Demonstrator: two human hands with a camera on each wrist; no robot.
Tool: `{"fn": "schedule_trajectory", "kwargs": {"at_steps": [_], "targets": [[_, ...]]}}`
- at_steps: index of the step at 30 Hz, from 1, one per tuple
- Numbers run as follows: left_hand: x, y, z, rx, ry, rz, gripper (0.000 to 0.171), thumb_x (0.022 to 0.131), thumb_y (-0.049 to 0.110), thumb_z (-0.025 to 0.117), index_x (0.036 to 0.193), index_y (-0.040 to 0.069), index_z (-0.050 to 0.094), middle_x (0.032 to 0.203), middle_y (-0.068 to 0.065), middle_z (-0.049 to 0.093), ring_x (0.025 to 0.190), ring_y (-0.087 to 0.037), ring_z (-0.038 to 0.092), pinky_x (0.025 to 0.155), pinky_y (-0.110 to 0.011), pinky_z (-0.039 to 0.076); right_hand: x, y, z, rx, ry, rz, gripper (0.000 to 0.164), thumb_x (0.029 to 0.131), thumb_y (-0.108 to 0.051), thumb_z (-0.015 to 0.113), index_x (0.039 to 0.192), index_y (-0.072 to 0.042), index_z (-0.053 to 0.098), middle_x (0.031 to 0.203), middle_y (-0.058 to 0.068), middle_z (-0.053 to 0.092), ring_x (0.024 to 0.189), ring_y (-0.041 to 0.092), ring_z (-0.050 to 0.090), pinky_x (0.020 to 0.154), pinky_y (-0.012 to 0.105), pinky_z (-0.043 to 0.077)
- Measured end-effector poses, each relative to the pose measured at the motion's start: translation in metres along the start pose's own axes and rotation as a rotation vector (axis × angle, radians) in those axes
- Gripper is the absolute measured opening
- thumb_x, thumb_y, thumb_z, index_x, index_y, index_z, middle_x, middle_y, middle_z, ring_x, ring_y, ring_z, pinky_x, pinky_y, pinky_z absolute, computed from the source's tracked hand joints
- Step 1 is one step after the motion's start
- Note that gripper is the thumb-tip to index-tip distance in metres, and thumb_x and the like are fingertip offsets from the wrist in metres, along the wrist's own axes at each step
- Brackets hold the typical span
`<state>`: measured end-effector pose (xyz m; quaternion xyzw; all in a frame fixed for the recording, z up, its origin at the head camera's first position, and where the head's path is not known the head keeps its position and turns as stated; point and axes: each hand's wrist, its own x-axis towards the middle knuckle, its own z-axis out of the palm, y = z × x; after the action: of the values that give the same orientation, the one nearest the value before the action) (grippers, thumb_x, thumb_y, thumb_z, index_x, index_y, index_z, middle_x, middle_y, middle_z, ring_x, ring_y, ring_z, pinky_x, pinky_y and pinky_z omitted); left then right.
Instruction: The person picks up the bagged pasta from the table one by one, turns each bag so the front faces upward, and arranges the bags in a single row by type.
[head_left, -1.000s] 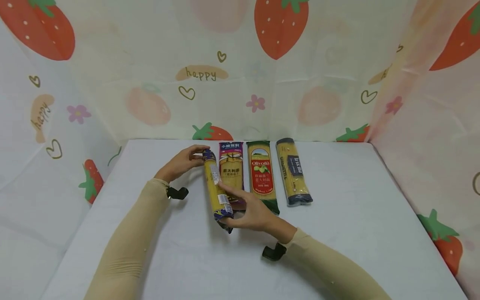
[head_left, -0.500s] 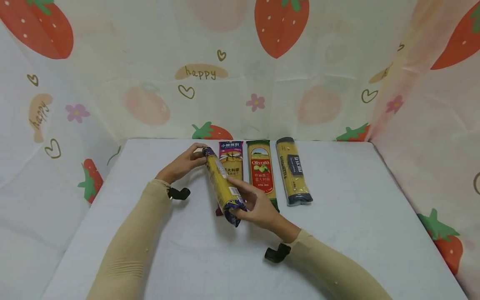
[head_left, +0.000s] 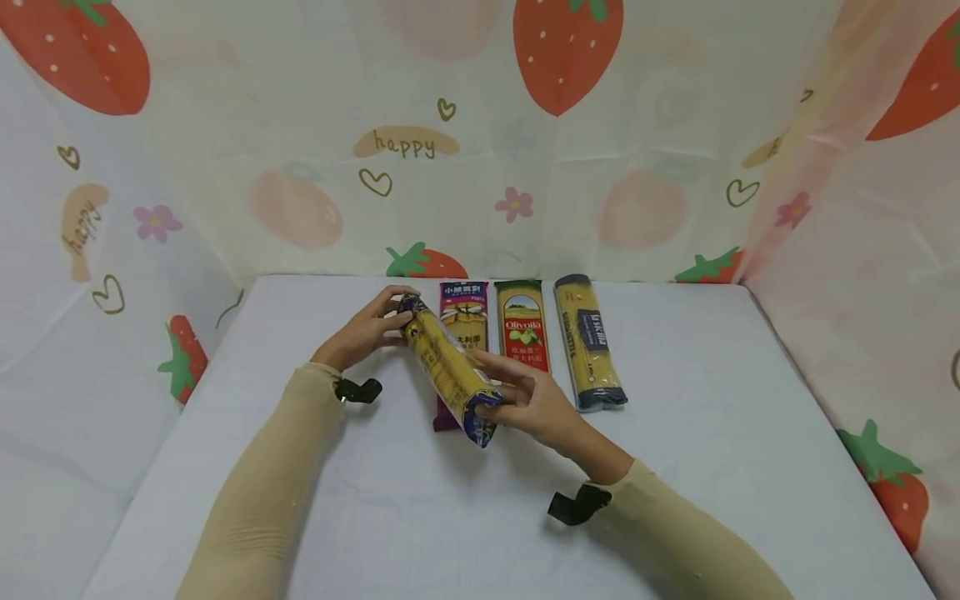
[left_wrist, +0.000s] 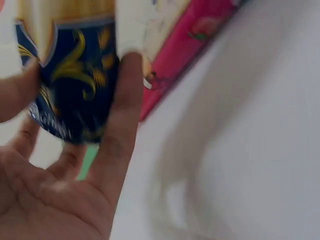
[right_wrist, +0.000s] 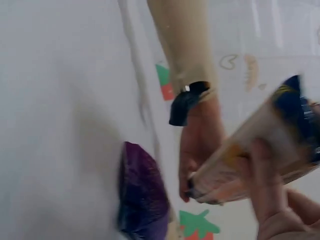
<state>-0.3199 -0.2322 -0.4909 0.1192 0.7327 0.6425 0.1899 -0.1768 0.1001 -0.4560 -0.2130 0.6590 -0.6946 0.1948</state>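
Observation:
My left hand [head_left: 365, 332] and right hand [head_left: 543, 408] hold a yellow spaghetti packet [head_left: 446, 358] with dark blue ends. It slants over a purple-ended pasta packet [head_left: 465, 312], partly covering it. At the far end, my left thumb and fingers grip the blue wrapper [left_wrist: 80, 75], as the left wrist view shows. My right hand pinches the near end, fingers along its side; in the right wrist view, the held packet [right_wrist: 285, 135] is raised off the white cloth. A green pasta packet [head_left: 517, 308] with a red label lies beside, its lower part hidden by my right hand.
To the right lies another spaghetti packet [head_left: 588, 342] with navy ends. The packets rest on a white-covered table [head_left: 375, 517]. A strawberry-print cloth [head_left: 555, 167] rises behind the table and along both sides.
The near end of the held spaghetti packet has swung right and up with my right hand. The packet has rolled, turning its barcode out of sight. My left hand stays nearly in place.

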Motion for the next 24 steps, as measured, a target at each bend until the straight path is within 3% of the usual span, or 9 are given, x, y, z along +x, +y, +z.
{"fn": "schedule_trajectory", "kwargs": {"at_steps": [4,8,13,19,24], "targets": [[-0.001,-0.002,0.0,0.015,0.033,-0.011,0.059,0.112,0.024,0.061,0.165,0.019,0.036,0.152,-0.026,0.042,0.125,-0.035,0.058,0.096,-0.038,0.059,-0.006,-0.01,-0.004,-0.111,0.003,0.092,0.081,0.094,-0.014,0.085,0.165,-0.019,0.046,0.161,0.013,0.051,0.139,0.036,0.061,0.1,0.041,0.06],[0.001,-0.006,0.004,0.006,0.073,-0.066,0.069,0.109,0.027,0.068,0.167,0.014,0.033,0.16,-0.025,0.041,0.13,-0.034,0.058,0.102,-0.037,0.057,-0.011,-0.013,-0.006,-0.138,-0.032,0.133,0.083,0.095,-0.017,0.084,0.167,-0.018,0.042,0.162,0.013,0.049,0.137,0.036,0.062,0.1,0.042,0.06],[0.005,-0.007,0.011,-0.058,0.14,-0.085,0.07,0.109,0.028,0.068,0.164,0.001,0.034,0.163,-0.025,0.038,0.134,-0.032,0.055,0.114,-0.04,0.05,-0.012,-0.01,-0.008,0.006,-0.045,0.129,0.078,0.099,-0.004,0.077,0.166,-0.011,0.04,0.165,0.013,0.045,0.14,0.034,0.059,0.103,0.037,0.059],[0.003,0.001,0.021,-0.3,0.174,-0.067,0.066,0.111,0.017,0.062,0.167,0.0,0.03,0.158,-0.024,0.041,0.128,-0.021,0.06,0.116,-0.032,0.048,-0.011,-0.006,-0.007,0.206,0.035,0.181,0.072,0.102,0.001,0.071,0.167,-0.011,0.039,0.169,0.012,0.04,0.145,0.029,0.054,0.106,0.036,0.056],[0.004,0.004,0.023,-0.377,0.182,-0.06,0.066,0.112,0.014,0.059,0.167,-0.003,0.027,0.16,-0.021,0.04,0.133,-0.021,0.056,0.123,-0.035,0.04,-0.012,-0.003,-0.004,0.368,0.08,0.18,0.072,0.106,0.001,0.064,0.169,-0.008,0.031,0.169,0.015,0.038,0.145,0.026,0.052,0.109,0.033,0.054]]}}
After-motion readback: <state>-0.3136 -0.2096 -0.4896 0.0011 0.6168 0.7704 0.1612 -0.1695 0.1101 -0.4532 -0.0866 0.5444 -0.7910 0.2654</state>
